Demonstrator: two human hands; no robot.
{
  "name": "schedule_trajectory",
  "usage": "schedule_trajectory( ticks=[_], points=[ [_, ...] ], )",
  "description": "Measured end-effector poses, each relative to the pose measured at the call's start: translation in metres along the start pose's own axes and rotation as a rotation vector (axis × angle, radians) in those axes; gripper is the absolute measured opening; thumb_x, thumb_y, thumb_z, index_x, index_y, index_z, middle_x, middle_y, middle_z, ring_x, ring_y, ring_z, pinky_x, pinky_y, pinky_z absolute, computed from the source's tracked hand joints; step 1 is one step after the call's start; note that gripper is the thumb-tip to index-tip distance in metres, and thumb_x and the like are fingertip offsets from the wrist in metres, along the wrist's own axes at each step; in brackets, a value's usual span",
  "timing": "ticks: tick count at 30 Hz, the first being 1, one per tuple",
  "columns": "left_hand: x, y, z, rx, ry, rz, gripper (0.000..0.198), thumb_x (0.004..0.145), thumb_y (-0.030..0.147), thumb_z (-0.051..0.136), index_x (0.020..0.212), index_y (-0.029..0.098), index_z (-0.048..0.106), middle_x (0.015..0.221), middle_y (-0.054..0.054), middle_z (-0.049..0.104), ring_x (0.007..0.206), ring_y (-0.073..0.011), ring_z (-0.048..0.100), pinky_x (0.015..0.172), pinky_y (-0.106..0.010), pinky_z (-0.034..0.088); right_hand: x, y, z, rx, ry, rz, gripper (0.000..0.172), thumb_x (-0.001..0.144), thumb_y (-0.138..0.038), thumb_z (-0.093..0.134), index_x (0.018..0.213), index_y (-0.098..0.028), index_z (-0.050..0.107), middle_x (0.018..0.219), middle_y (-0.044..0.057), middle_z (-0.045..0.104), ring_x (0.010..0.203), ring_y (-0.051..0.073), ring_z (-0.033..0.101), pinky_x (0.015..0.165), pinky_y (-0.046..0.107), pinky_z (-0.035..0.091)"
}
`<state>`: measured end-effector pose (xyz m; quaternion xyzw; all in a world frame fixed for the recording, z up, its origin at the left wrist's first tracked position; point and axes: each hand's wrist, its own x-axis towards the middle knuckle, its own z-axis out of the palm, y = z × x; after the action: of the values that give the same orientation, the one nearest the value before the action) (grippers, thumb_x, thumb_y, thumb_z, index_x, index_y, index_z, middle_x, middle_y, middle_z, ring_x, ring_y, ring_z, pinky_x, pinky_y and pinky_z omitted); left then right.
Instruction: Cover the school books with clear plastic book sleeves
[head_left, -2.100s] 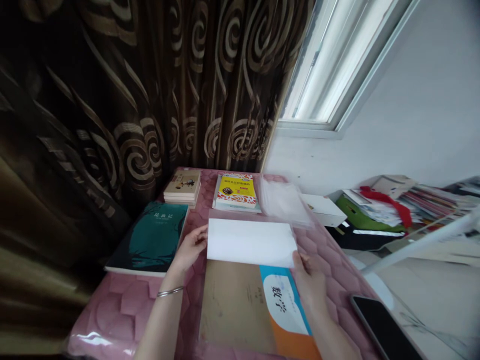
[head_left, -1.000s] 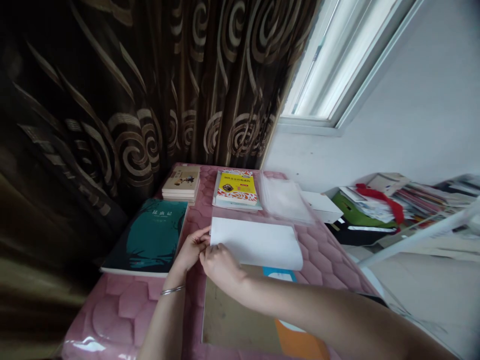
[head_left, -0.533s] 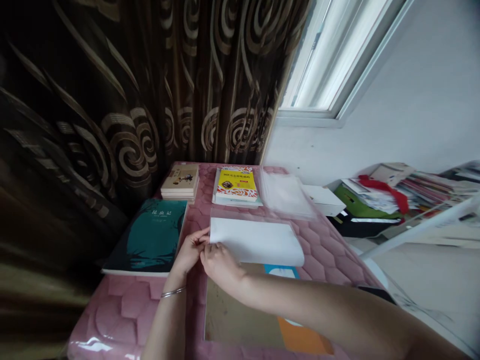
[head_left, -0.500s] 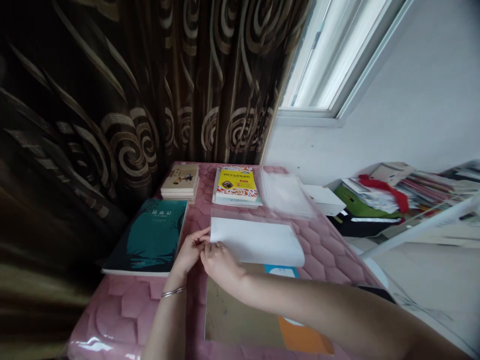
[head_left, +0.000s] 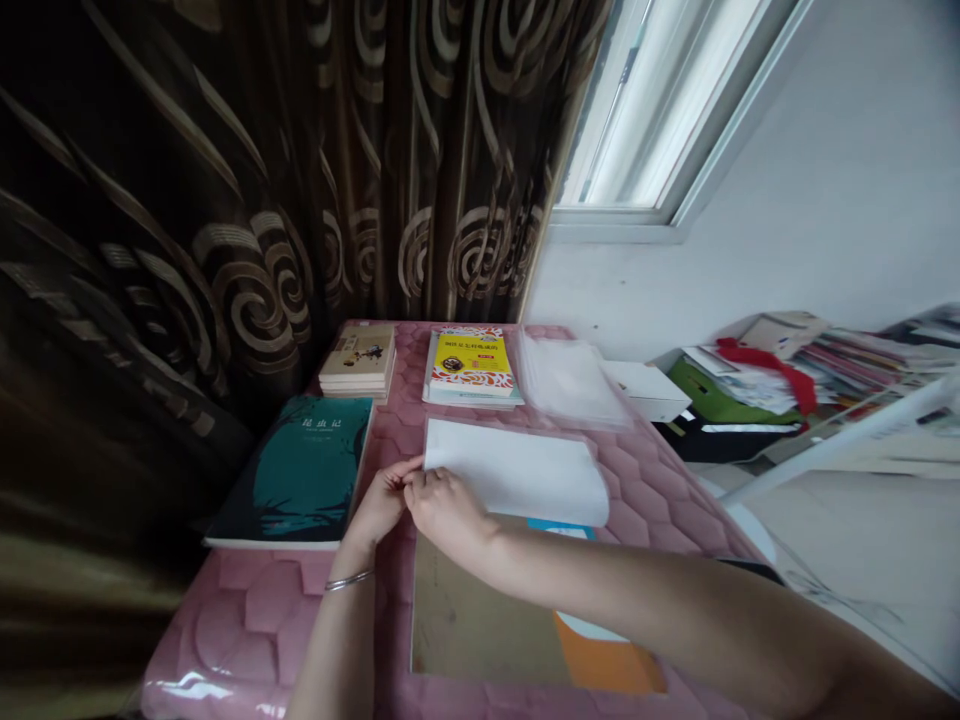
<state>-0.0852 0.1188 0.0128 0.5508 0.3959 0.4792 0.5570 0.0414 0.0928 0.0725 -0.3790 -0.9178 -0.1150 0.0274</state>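
Across the far part of the brown book (head_left: 480, 630) lay the white sheet (head_left: 525, 470), its left edge apparently pinched by the left hand (head_left: 381, 502) and worked by the right hand (head_left: 448, 512), whose grip was hidden, the next move likely needing steadiness there.

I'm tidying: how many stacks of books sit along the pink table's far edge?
2: a tan stack on the left and a yellow-topped stack to its right, beside the plastic sheets. None seems hidden.
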Motion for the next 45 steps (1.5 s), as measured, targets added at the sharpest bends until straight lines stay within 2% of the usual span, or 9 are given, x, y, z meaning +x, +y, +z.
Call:
schedule_trajectory(
  ticks=[5, 12, 21, 29, 33, 36, 39, 42, 45],
  points=[
    [0.0, -0.007, -0.003, 0.03, 0.012, 0.018, 0.05, 0.066, 0.018, 0.066, 0.116, 0.016, 0.069, 0.092, -0.006, 0.077, 0.087, -0.0215, 0.069, 0.094, -0.04, 0.049, -0.001, -0.004, -0.005, -0.077, -0.082, -0.054, 0.027, 0.089, -0.001, 0.042, 0.098, -0.003, 0.068, 0.095, 0.018, 0.072, 0.082, 0.023, 0.068, 0.07, 0.032, 0.05],
    [0.0, -0.009, -0.005, 0.127, -0.006, 0.067, 0.046, 0.066, 0.015, 0.062, 0.11, 0.018, 0.072, 0.111, -0.007, 0.074, 0.111, -0.0236, 0.064, 0.108, -0.043, 0.04, 0.0, 0.0, -0.001, -0.068, -0.044, -0.032, 0.027, 0.089, -0.002, 0.042, 0.096, -0.004, 0.068, 0.09, 0.018, 0.072, 0.08, 0.023, 0.067, 0.068, 0.033, 0.05],
    [-0.003, -0.001, -0.002, 0.15, -0.019, 0.073, 0.046, 0.063, 0.013, 0.056, 0.106, 0.017, 0.072, 0.11, -0.007, 0.074, 0.104, -0.0222, 0.067, 0.104, -0.041, 0.044, -0.004, 0.001, 0.003, -0.114, 0.038, -0.082, 0.023, 0.091, -0.005, 0.044, 0.094, -0.005, 0.067, 0.09, 0.018, 0.071, 0.079, 0.023, 0.066, 0.067, 0.032, 0.049],
    [-0.007, -0.001, -0.004, 0.106, 0.013, 0.016, 0.045, 0.059, 0.015, 0.062, 0.103, 0.017, 0.073, 0.107, -0.008, 0.075, 0.102, -0.0236, 0.067, 0.103, -0.04, 0.045, -0.015, 0.008, 0.014, -0.138, 0.205, -0.134, 0.019, 0.093, -0.01, 0.046, 0.092, -0.009, 0.065, 0.085, 0.013, 0.069, 0.077, 0.021, 0.064, 0.069, 0.033, 0.047],
    [-0.007, 0.003, 0.001, 0.133, 0.005, 0.032, 0.036, 0.061, 0.021, 0.071, 0.096, 0.016, 0.074, 0.1, -0.008, 0.076, 0.094, -0.0244, 0.068, 0.096, -0.038, 0.049, -0.024, 0.02, 0.007, -0.108, 0.28, -0.139, 0.015, 0.093, -0.012, 0.049, 0.097, -0.011, 0.063, 0.086, 0.009, 0.067, 0.078, 0.02, 0.062, 0.07, 0.032, 0.047],
    [-0.004, 0.003, 0.006, 0.152, 0.047, 0.04, 0.03, 0.066, 0.028, 0.072, 0.093, 0.016, 0.074, 0.092, -0.007, 0.076, 0.087, -0.0232, 0.068, 0.087, -0.036, 0.052, -0.046, 0.036, 0.002, -0.03, 0.385, -0.133, 0.016, 0.094, -0.013, 0.049, 0.103, -0.014, 0.062, 0.084, 0.006, 0.065, 0.076, 0.019, 0.06, 0.069, 0.032, 0.046],
    [0.0, -0.004, 0.007, 0.171, 0.118, 0.027, 0.033, 0.068, 0.036, 0.073, 0.094, 0.016, 0.073, 0.09, -0.007, 0.076, 0.083, -0.0218, 0.067, 0.08, -0.033, 0.053, -0.088, 0.056, 0.007, 0.188, 0.555, 0.118, 0.018, 0.095, -0.013, 0.044, 0.096, -0.018, 0.061, 0.082, 0.005, 0.064, 0.075, 0.019, 0.059, 0.071, 0.033, 0.046],
    [0.002, -0.012, 0.005, 0.195, 0.183, 0.034, 0.036, 0.068, 0.04, 0.074, 0.095, 0.017, 0.072, 0.088, -0.006, 0.075, 0.081, -0.0212, 0.067, 0.078, -0.033, 0.053, -0.142, 0.078, 0.024, 0.529, 0.739, 0.537, 0.016, 0.096, -0.024, 0.046, 0.09, -0.02, 0.06, 0.087, 0.006, 0.065, 0.08, 0.018, 0.062, 0.072, 0.03, 0.048],
    [0.004, -0.019, 0.002, 0.196, 0.225, 0.047, 0.04, 0.067, 0.043, 0.075, 0.097, 0.017, 0.071, 0.09, -0.006, 0.075, 0.083, -0.0212, 0.067, 0.078, -0.033, 0.053, -0.186, 0.095, 0.046, 0.798, 0.783, 1.003, 0.024, 0.089, -0.043, 0.055, 0.088, -0.02, 0.061, 0.084, 0.004, 0.067, 0.074, 0.018, 0.062, 0.065, 0.028, 0.049]
  ],
)
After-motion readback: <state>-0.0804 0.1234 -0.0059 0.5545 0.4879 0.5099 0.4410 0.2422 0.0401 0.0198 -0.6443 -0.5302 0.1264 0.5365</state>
